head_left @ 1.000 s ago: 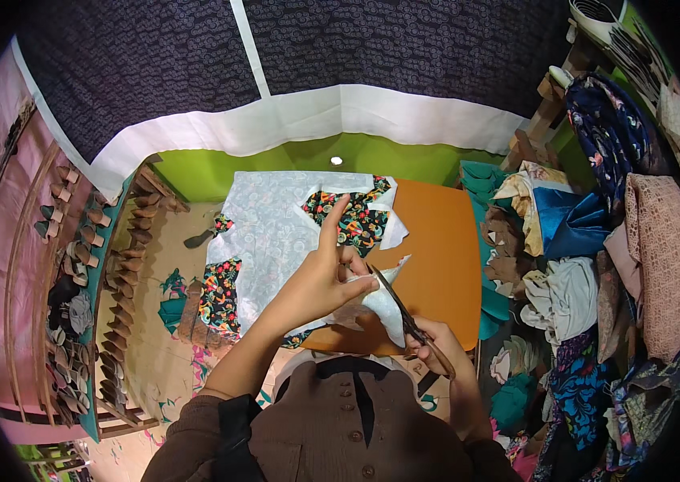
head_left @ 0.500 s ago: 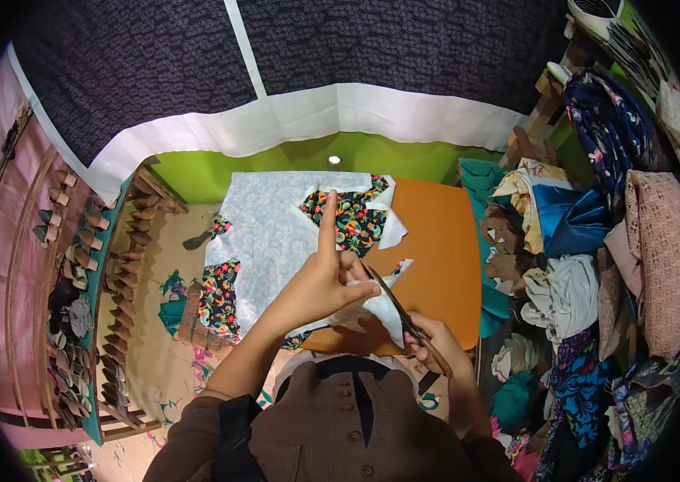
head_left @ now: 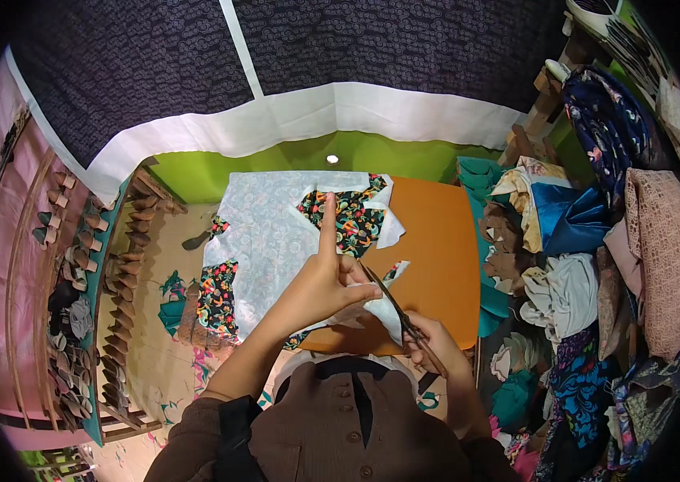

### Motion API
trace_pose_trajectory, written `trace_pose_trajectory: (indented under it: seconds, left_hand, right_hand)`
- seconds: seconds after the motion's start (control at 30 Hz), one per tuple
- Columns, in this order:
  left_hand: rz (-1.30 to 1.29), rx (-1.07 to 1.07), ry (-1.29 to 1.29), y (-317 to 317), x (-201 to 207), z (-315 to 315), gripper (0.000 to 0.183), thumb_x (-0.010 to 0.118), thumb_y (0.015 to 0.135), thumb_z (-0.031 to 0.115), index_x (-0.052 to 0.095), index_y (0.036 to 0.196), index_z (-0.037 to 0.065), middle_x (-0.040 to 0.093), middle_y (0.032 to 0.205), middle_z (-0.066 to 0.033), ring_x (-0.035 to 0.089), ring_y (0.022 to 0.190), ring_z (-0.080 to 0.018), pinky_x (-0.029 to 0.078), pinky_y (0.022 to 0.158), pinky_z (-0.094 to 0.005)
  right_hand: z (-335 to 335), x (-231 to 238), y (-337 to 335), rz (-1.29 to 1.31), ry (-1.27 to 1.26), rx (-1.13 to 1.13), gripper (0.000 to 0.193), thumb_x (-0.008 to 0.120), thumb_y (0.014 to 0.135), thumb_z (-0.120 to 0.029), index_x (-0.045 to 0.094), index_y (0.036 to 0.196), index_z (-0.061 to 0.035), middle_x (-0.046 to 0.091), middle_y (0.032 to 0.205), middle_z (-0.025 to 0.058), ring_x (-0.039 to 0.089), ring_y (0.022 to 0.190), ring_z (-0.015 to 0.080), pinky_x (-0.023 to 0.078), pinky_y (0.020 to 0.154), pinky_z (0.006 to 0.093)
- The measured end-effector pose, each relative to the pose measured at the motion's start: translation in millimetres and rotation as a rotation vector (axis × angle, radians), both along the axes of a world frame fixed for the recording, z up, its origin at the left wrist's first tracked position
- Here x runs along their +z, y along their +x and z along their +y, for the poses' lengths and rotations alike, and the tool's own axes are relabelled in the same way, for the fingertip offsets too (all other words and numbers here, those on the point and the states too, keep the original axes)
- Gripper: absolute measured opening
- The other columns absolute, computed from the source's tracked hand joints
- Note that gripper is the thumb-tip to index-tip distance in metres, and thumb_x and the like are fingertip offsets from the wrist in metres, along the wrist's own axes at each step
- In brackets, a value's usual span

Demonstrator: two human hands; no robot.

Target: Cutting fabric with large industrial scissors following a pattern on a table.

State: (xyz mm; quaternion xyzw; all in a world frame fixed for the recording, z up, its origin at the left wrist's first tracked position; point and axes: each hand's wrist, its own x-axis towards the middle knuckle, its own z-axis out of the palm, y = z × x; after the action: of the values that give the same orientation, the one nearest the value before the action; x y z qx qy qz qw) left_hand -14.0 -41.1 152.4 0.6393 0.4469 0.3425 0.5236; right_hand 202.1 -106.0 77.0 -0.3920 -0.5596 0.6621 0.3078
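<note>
Orange tabletop (head_left: 436,249) carries the work, with a green floor beyond it and a dark patterned hanging with a white band behind. Heaped fabrics (head_left: 581,265) stand to the person's right; wooden racks (head_left: 127,265) run along the left.

Grip, right hand (head_left: 432,341): closed around the handles of the scissors (head_left: 392,301), whose blades reach up and leftward from that hand into the cloth. Whether the blades are parted or closed cannot be told; they read as one thin dark line.

Grip, left hand (head_left: 324,281): thumb and curled fingers pinch the fabric piece (head_left: 380,301) just beside the blades, lifting it off the table; the forefinger points straight up, free of the cloth.

Location of work: the pale floral fabric sheet (head_left: 268,233) lies flat beyond the left hand, hanging over the table's left edge. A dark flowered patch (head_left: 348,217) shows just past the raised forefinger, and another at the overhanging corner.

Progress, as judged: cutting is under way. The edges of the sheet nearest the hands are already jagged and stepped, suggesting several cuts made. Most of the sheet remains whole, so a good deal appears left. Small scraps (head_left: 171,293) lie on the floor below the overhang.
</note>
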Motion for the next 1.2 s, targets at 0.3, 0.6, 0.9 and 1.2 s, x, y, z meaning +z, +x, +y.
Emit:
trace_pose_trajectory:
  seconds: [0.3,0.6,0.9,1.2]
  left_hand:
    - [0.028,0.032,-0.006,0,-1,-1,0.11,0.067,0.067,0.003,-0.023,0.13,0.008,0.059,0.065,-0.0126,0.059,0.059,-0.0181,0.046,0.057,-0.0267]
    - [0.053,0.048,0.011,0,-3,-4,0.109,0.067,0.068,0.002,-0.022,0.131,0.011,0.059,0.064,-0.0123,0.059,0.059,-0.0181,0.046,0.057,-0.027]
    - [0.052,-0.009,0.025,0,-8,-6,0.099,0.067,0.069,0.004,-0.007,0.134,0.01,0.061,0.07,-0.0131,0.059,0.061,-0.0183,0.045,0.059,-0.0276]
    - [0.022,-0.011,-0.068,-9,-13,-3,0.095,0.069,0.069,0.003,0.0,0.134,0.011,0.061,0.072,-0.0107,0.059,0.067,-0.0129,0.046,0.062,-0.0256]
  right_hand:
    - [3,3,-8,0.025,-0.064,-0.067,0.076,0.068,0.049,-0.063,0.05,0.093,-0.0032,0.039,0.068,-0.006,0.036,0.058,0.0034,0.029,0.051,0.0169]
    - [0,-1,-5,0.062,-0.124,-0.041,0.073,0.071,0.05,-0.058,0.049,0.094,-0.0034,0.038,0.068,-0.0059,0.034,0.059,0.0034,0.028,0.051,0.0174]
    - [2,-9,-3,-0.016,-0.015,-0.015,0.072,0.069,0.058,-0.057,0.049,0.1,-0.0012,0.044,0.072,-0.0025,0.04,0.064,0.0067,0.034,0.055,0.0209]
    - [5,-9,4,-0.014,-0.064,-0.006,0.075,0.069,0.057,-0.057,0.049,0.102,-0.001,0.041,0.07,-0.0028,0.039,0.061,0.0069,0.033,0.053,0.0212]
